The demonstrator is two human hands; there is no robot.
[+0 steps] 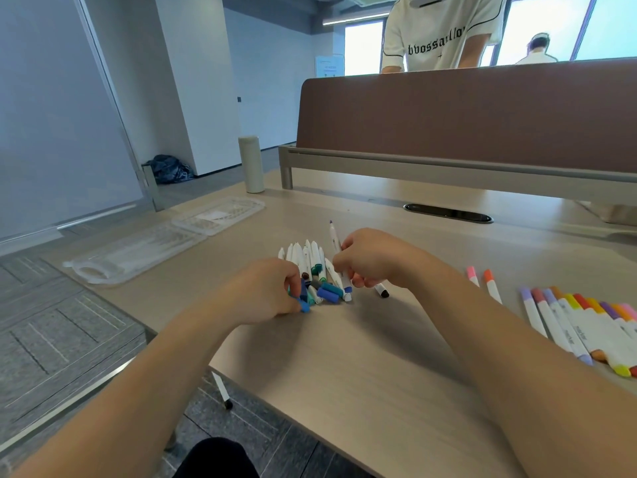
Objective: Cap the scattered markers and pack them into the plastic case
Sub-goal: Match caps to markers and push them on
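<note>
One clear case (138, 251), open in two halves, and one bottle (251, 163). In the middle lie about seven white markers (303, 257) — one further marker (333, 236) tilts up beside them. Loose caps (329, 291) number at least five, too tangled for more. Two capped markers (491, 288) lie apart; roughly ten more form a row (568, 322). One black-tipped marker (382, 290); one stray marker (222, 391) on the floor (86, 322).

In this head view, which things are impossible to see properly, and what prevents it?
Head view only:
- Blue caps pinched by the left hand: its fingers cover them, number unclear.
- Lower barrel of the marker gripped by the right hand: hidden by that hand.
- Row of capped markers: cut off by the right edge.
- Plastic case interior: translucent, blurred.
</note>
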